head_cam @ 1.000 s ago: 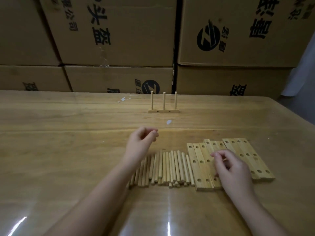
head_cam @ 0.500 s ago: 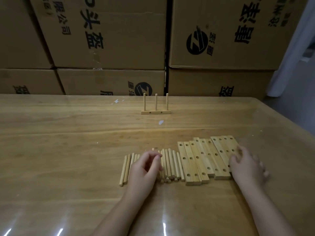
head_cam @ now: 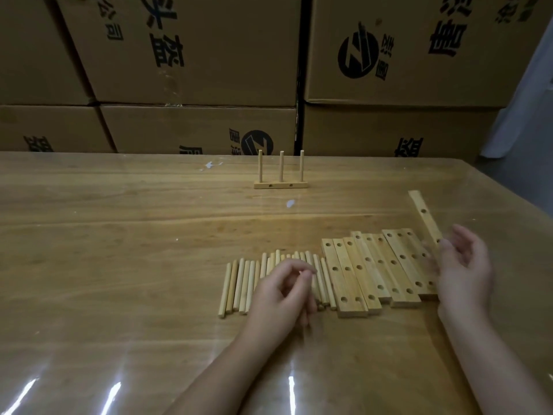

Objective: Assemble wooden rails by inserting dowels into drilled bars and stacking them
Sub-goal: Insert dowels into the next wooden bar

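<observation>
Varnished wood gleams at the near edge of the table [head_cam: 125,339], where a person's two bare forearms reach in toward the parts of a rail kit. The left hand [head_cam: 284,290] hovers with fingers curled over a row of loose dowels [head_cam: 239,283], thumb and forefinger tips drawn together; whether a dowel is pinched between them cannot be told. Just beside the dowels lie the spare bars [head_cam: 353,274], side by side, drilled holes facing up. At their right end the right hand [head_cam: 463,271] grips one drilled bar [head_cam: 423,211] by its near end, thumb pressed to it, the far end tilting up and away from the pile. Farther back, well apart from the supplies, stands a finished base [head_cam: 281,184] with three dowels upright in it, before a wall of cardboard boxes [head_cam: 209,55]. The step in hand appears to be picking parts for the next rail. The next move likely calls for a dowel secured in the left hand and the bar turned so a hole meets the dowel's end squarely.
</observation>
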`<state>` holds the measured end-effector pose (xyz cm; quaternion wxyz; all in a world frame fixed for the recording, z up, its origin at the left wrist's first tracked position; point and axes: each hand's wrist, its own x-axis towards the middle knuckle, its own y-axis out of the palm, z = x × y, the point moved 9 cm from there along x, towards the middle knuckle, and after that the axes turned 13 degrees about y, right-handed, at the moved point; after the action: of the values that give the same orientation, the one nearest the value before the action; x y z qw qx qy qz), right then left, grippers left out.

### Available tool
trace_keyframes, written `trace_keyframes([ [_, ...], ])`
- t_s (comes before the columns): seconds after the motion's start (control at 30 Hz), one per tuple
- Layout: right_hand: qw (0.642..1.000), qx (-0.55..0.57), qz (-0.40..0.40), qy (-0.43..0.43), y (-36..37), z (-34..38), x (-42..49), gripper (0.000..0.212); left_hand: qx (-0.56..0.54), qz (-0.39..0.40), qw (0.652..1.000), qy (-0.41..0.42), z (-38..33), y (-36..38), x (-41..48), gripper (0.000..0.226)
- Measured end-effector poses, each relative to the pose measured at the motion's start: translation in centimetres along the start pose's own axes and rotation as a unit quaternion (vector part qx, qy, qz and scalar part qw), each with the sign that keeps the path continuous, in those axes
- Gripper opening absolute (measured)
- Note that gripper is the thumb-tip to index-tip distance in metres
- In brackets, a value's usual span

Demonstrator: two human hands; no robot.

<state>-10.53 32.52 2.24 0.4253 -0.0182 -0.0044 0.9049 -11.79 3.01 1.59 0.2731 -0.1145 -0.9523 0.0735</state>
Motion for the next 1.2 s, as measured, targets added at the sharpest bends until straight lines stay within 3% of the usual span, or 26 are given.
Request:
trace_keyframes([
  [0.07,0.995,0.067,0.061,0.034,1.1,0.2,-1.0,0.021,-0.123,-0.029,0.990,-0.068,1.0,-0.3,0.2,0.013],
  [0.2,0.960,0.144,0.204,0.129,4.7,-1.1,-3.4,0.016,-0.285,-0.021,0.950,-0.125,1.6,0.2,0.3,0.015],
  [0.3,0.933,0.174,0.270,0.163,6.9,-1.8,-5.6,0.019,-0.284,0.002,0.949,-0.134,1.8,0.7,0.2,0.026],
  [0.43,0.922,0.114,0.347,0.126,9.1,-1.9,-9.2,0.019,-0.214,0.002,0.970,-0.118,1.7,1.0,0.3,0.044],
  [0.57,0.909,0.059,0.407,0.071,10.2,-1.3,-12.4,0.023,-0.240,-0.017,0.962,-0.127,1.9,1.3,0.3,0.038],
  [0.77,0.914,0.034,0.403,0.027,9.9,-0.3,-11.9,0.020,-0.320,-0.059,0.936,-0.137,2.3,0.3,0.8,0.041],
  [0.87,0.934,-0.079,0.334,-0.096,8.9,0.5,-10.3,0.018,-0.392,-0.079,0.903,-0.154,2.6,-0.4,1.0,0.039],
  [0.93,0.911,-0.193,0.313,-0.189,9.3,0.7,-10.4,0.019,-0.399,-0.058,0.898,-0.175,2.9,-0.3,0.7,0.042],
  [1.03,0.874,-0.276,0.314,-0.246,10.2,0.0,-11.1,0.025,-0.399,-0.021,0.895,-0.197,3.4,0.5,0.5,0.044],
  [1.2,0.784,-0.410,0.342,-0.317,11.3,-1.2,-12.3,0.061,-0.425,0.022,0.882,-0.201,3.2,1.1,0.4,0.045],
])
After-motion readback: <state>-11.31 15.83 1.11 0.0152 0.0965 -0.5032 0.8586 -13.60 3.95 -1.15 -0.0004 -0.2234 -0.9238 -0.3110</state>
